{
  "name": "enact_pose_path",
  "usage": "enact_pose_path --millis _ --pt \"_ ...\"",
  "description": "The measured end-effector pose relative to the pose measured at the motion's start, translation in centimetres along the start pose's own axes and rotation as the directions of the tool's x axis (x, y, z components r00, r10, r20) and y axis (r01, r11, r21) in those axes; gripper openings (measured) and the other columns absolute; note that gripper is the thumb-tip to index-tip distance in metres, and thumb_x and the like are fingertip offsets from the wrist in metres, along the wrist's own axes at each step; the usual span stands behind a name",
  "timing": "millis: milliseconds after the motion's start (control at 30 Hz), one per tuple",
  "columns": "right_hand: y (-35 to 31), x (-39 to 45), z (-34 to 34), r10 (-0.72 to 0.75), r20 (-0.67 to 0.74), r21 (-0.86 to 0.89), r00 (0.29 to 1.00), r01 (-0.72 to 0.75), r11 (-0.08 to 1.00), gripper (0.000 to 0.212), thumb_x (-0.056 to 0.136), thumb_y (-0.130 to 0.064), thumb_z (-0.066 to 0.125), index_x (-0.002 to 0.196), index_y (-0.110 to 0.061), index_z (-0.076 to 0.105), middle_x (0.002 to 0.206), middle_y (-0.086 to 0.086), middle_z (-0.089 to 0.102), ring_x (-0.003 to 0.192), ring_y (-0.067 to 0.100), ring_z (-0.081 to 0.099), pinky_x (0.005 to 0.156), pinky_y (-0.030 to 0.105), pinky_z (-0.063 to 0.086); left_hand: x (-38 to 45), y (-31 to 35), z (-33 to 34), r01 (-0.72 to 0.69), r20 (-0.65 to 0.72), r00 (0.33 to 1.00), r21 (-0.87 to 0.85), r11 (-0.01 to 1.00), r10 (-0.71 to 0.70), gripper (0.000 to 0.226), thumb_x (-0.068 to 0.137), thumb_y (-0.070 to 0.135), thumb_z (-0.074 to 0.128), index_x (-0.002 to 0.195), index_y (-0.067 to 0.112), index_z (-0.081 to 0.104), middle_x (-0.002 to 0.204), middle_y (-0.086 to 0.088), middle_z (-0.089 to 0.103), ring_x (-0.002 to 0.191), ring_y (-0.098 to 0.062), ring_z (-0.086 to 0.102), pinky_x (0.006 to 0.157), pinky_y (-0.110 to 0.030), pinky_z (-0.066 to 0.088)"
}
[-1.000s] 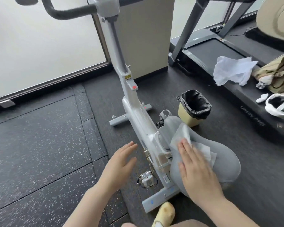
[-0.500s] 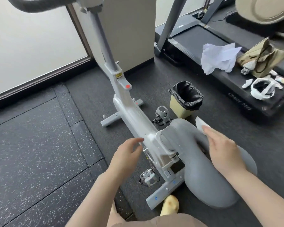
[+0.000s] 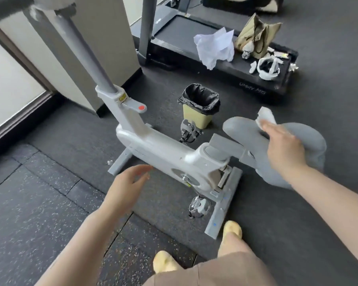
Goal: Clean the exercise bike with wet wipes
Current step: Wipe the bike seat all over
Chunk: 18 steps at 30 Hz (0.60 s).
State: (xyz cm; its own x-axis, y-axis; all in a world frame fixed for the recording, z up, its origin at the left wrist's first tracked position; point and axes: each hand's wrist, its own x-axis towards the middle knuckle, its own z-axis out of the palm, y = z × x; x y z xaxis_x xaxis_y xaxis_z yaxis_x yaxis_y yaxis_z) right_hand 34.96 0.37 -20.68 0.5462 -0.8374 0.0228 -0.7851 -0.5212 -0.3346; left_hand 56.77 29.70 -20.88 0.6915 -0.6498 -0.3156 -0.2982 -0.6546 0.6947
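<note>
A: White exercise bike [image 3: 159,149] standing on the dark rubber floor [image 3: 40,203]. Grey saddle [image 3: 246,137] at the right, with a wet wipe [image 3: 265,118] on it.

B: Pressed there by the right hand [image 3: 283,147], fingers straight and flat. Left hand [image 3: 126,188] released, hovering just beside the frame, holding nothing.

A: Behind the bike, near the far pedal [image 3: 189,130]: yellow bin [image 3: 198,106] with black liner. Further back, a treadmill [image 3: 221,58] carrying crumpled white paper [image 3: 215,45] and an olive bag [image 3: 256,36].
</note>
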Motion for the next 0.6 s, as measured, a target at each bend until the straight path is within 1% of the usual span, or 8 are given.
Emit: enact_pose_path --millis 100,200,300,367,433,467,567,600 --pt "-1.3 -4.4 0.6 0.112 -0.096 0.194 0.989 -0.092 0.977 0.053 0.092 0.007 0.034 0.129 -0.023 0.056 0.121 0.005 0.057 0.111 0.033 0.052 0.088 0.032 0.04 0.1 -0.4 0.1 -0.026 0.057 0.998 -0.013 1.0 0.026 0.026 0.095 0.022 0.054 0.12 0.027 0.063 0.113 0.017 0.062 0.105 0.0 0.052 0.088 -0.018 0.035" --pt "-3.0 -8.8 2.5 0.134 -0.24 0.324 0.962 -0.051 0.945 0.047 0.092 0.01 0.042 0.13 -0.013 0.058 0.129 0.006 0.06 0.117 0.022 0.053 0.094 0.01 0.032 0.7 -0.2 1.1 -0.099 0.143 0.985 -0.009 0.995 0.099 0.026 0.095 0.023 0.054 0.118 0.032 0.062 0.115 0.019 0.062 0.111 0.0 0.055 0.093 -0.022 0.041" --pt "-3.5 -11.3 6.3 0.128 -0.185 0.381 0.974 -0.049 0.923 0.046 0.091 0.012 0.047 0.131 -0.009 0.056 0.132 -0.002 0.054 0.125 0.013 0.05 0.1 -0.003 0.021 1.9 0.9 2.3 -0.142 0.209 0.969 0.023 0.99 0.135 0.028 0.094 0.025 0.054 0.12 0.035 0.06 0.12 0.015 0.063 0.11 -0.004 0.057 0.097 -0.03 0.045" --pt "-3.9 -11.2 8.2 0.175 -0.106 0.407 0.979 -0.118 0.906 0.044 0.092 0.009 0.047 0.131 -0.009 0.056 0.134 -0.001 0.053 0.126 0.019 0.051 0.101 -0.002 0.021 3.1 2.3 3.2 -0.169 0.251 0.956 0.049 0.984 0.152 0.029 0.095 0.026 0.052 0.122 0.035 0.058 0.121 0.007 0.063 0.097 -0.012 0.063 0.082 -0.029 0.05" --pt "-4.4 -9.9 9.2 0.213 -0.046 0.393 0.976 -0.178 0.902 0.042 0.096 0.002 0.044 0.135 -0.009 0.052 0.141 0.002 0.049 0.131 0.019 0.047 0.104 0.005 0.021 4.3 4.0 4.1 -0.208 0.299 0.936 0.05 0.977 0.184 0.031 0.096 0.028 0.05 0.125 0.034 0.057 0.119 0.001 0.062 0.074 -0.01 0.063 0.056 -0.022 0.044" --pt "-4.8 -8.8 9.4 0.227 0.01 0.39 0.974 -0.213 0.896 0.043 0.098 -0.004 0.042 0.14 -0.01 0.045 0.147 0.003 0.041 0.137 0.018 0.039 0.107 0.01 0.019 4.9 4.8 4.4 -0.24 0.319 0.924 0.053 0.969 0.211 0.031 0.097 0.029 0.049 0.127 0.034 0.056 0.122 0.004 0.06 0.065 -0.005 0.059 0.053 -0.019 0.04" --pt "-5.4 -4.6 10.6 0.231 0.24 0.306 0.943 -0.299 0.904 0.06 0.102 -0.029 0.033 0.152 -0.009 0.005 0.16 0.004 0.0 0.147 0.017 0.001 0.114 0.023 -0.002 6.9 6.2 4.6 -0.324 0.36 0.893 0.097 0.941 0.27 0.033 0.097 0.032 0.047 0.128 0.035 0.054 0.132 0.015 0.052 0.069 0.002 0.054 0.07 -0.022 0.04" --pt "-5.4 -3.2 11.2 0.226 0.26 0.223 0.939 -0.287 0.932 0.064 0.102 -0.033 0.032 0.151 -0.008 -0.001 0.16 0.006 -0.006 0.147 0.019 -0.005 0.115 0.026 -0.007 7.6 6.4 4.3 -0.329 0.37 0.89 0.113 0.938 0.268 0.033 0.096 0.033 0.047 0.128 0.036 0.054 0.131 0.015 0.052 0.071 0.002 0.054 0.074 -0.023 0.04"
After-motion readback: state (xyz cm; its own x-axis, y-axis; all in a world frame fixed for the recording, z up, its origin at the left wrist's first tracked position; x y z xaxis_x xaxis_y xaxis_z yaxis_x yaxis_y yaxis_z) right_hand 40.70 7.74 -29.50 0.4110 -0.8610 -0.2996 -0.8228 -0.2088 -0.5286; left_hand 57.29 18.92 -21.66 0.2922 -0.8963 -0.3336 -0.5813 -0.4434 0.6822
